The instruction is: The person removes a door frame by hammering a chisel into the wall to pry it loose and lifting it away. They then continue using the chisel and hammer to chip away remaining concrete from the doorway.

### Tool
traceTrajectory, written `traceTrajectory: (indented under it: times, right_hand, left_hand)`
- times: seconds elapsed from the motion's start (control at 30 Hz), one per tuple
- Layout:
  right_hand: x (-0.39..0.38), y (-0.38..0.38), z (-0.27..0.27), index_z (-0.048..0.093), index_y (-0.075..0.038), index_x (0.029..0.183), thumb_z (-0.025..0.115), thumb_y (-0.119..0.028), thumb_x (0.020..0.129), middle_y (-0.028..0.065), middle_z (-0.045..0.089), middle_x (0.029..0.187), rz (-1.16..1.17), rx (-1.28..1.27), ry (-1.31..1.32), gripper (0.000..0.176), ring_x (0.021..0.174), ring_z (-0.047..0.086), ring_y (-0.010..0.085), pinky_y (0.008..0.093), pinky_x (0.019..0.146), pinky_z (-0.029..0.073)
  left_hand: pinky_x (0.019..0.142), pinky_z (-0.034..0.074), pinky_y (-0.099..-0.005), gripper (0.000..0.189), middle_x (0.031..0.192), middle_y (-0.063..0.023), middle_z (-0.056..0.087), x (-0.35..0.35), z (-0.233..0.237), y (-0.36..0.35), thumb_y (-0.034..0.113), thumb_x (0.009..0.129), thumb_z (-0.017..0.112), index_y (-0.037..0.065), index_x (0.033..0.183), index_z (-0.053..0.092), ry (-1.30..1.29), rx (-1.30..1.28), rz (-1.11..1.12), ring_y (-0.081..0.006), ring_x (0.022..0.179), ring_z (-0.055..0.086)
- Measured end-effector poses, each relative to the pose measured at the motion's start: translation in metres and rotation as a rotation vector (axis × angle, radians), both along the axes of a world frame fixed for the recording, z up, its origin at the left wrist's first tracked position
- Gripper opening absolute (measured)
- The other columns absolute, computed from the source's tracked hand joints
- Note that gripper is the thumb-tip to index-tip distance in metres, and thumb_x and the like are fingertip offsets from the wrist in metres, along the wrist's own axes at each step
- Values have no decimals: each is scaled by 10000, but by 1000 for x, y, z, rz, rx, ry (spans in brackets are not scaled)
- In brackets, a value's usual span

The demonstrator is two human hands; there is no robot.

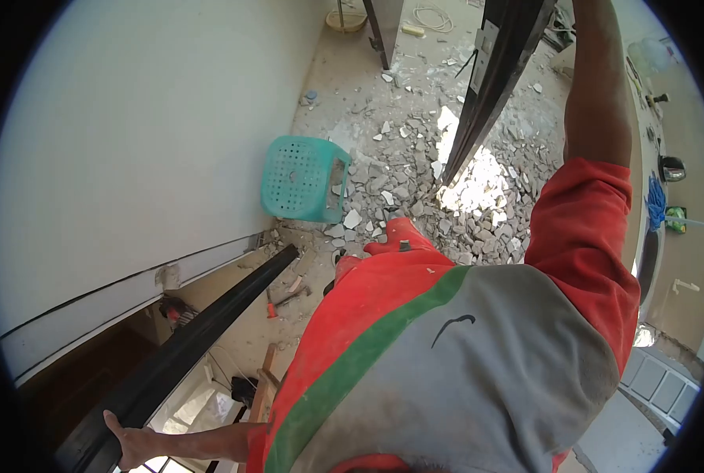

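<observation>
At the lower left, my left hand [135,443] grips a long black beam [186,343], its thumb lying on the near face and its other fingers mostly hidden. The beam slants up toward the middle, where its far end stops above the floor. My right arm reaches up along the right side, and the hand is cut off by the top edge. Left of that arm stands a dark metal frame piece [498,79] with a light lock plate on it; whether my right hand touches it cannot be seen.
Broken rubble [399,177] covers the floor around a green plastic stool [293,177] beside the white wall [154,118]. An orange-handled tool [271,309] lies below the stool. A power tool [178,313] shows at the wall opening. A ladder [659,382] is at the lower right.
</observation>
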State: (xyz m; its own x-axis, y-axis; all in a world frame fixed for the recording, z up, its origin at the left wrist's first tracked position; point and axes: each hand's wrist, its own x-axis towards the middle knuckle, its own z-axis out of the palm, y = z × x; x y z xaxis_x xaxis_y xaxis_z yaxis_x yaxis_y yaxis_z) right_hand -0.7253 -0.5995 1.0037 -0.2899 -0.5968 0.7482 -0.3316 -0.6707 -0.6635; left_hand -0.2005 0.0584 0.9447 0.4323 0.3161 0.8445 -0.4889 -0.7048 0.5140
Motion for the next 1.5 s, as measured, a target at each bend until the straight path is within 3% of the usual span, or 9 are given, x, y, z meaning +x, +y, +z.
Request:
traceTrajectory:
  times: [0.43, 0.67, 1.03, 1.07, 1.13, 1.17, 1.27, 1.4, 1.5]
  right_hand:
    - [-5, -97, -1, 650, 105, 992, 722, -429, 805, 152, 647, 903, 53, 7, 78, 570, 789, 606, 189, 297, 700, 478]
    - [63, -90, 2, 613, 215, 890, 692, -346, 841, 243, 631, 900, 509, 2, 53, 568, 753, 616, 255, 345, 664, 517]
    - [64, -95, -31, 560, 198, 1113, 679, -360, 854, 282, 583, 1148, 387, -24, 103, 627, 973, 596, 292, 351, 846, 483]
    - [64, -91, -32, 567, 196, 1104, 687, -357, 849, 277, 597, 1123, 340, -7, 68, 621, 947, 603, 292, 355, 831, 488]
    - [58, -72, -26, 590, 190, 1069, 729, -343, 822, 243, 637, 1015, 413, 167, -4, 603, 854, 602, 269, 362, 779, 490]
    - [66, -67, -21, 614, 170, 1030, 752, -329, 805, 211, 646, 971, 457, 117, -171, 564, 813, 592, 247, 351, 750, 486]
    - [46, -63, -10, 655, 119, 993, 776, -302, 787, 152, 667, 919, 498, 34, -148, 484, 767, 586, 203, 327, 721, 481]
    - [31, -75, -12, 669, 97, 998, 781, -294, 777, 126, 688, 904, 467, 127, -147, 464, 792, 606, 194, 319, 746, 483]
    - [25, -83, -13, 678, 90, 981, 787, -298, 766, 120, 697, 896, 485, 108, -206, 457, 805, 619, 199, 318, 756, 486]
  left_hand:
    - [598, 558, -284, 641, 824, -174, 620, -22, 6, 0, 100, 534, 902, -178, 938, 488, 47, -14, 140, -230, 634, 578]
    - [550, 499, -264, 409, 676, -91, 608, -12, 9, 48, 94, 544, 894, -124, 683, 577, 109, 122, 227, -149, 555, 501]
    - [625, 583, -278, 666, 972, -185, 612, -146, 20, 87, 49, 553, 858, -198, 1044, 481, 264, -20, -60, -216, 708, 616]
    - [767, 564, -293, 731, 1080, -195, 581, -162, 20, 78, -23, 584, 814, -160, 1207, 456, 107, 145, 214, -227, 878, 614]
    - [1040, 384, -361, 829, 1198, -168, 537, -195, 27, 47, 15, 607, 812, -47, 1334, 418, 137, -49, -14, -272, 1092, 537]
    - [1037, 386, -351, 886, 1222, -136, 544, -176, 87, 49, 95, 580, 804, -38, 1355, 396, -266, 139, -233, -285, 1141, 525]
    - [771, 530, -354, 644, 1019, -153, 613, -263, 42, 36, 34, 543, 783, -67, 1121, 517, 68, -63, 21, -271, 930, 592]
    - [927, 475, -324, 875, 1166, -146, 562, -296, 63, 12, 64, 461, 733, -38, 1272, 420, 59, 34, -9, -259, 1058, 580]
    - [769, 529, -361, 685, 1009, -195, 586, -309, 63, -7, 79, 474, 728, -43, 1083, 438, 228, -81, 33, -299, 903, 612]
